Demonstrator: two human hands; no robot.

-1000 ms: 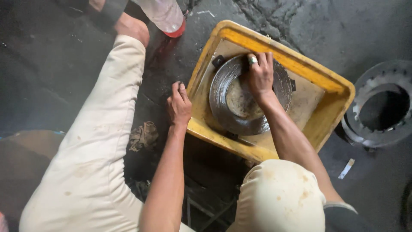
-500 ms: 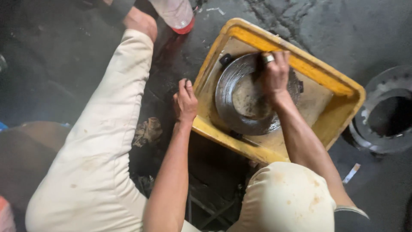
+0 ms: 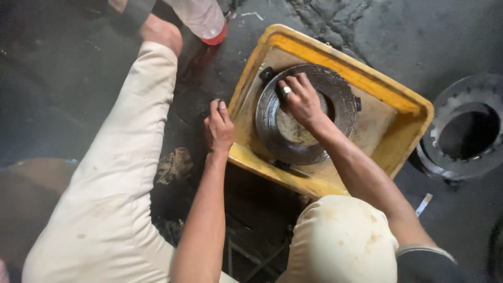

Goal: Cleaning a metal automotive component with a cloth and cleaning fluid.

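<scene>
Right hand (image 3: 301, 99) slid from far rim to left of greasy dark metal ring (image 3: 335, 89); grip spread flat.

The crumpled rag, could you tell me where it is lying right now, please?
In the head view the crumpled rag lies on the dark floor, left of the yellow tub, just below the left hand and beside the person's left leg.

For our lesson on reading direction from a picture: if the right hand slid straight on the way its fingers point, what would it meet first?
The right hand points up-left across the metal ring. It would likely meet the ring's far band first, then the yellow tub wall, though depth is unclear.
</scene>
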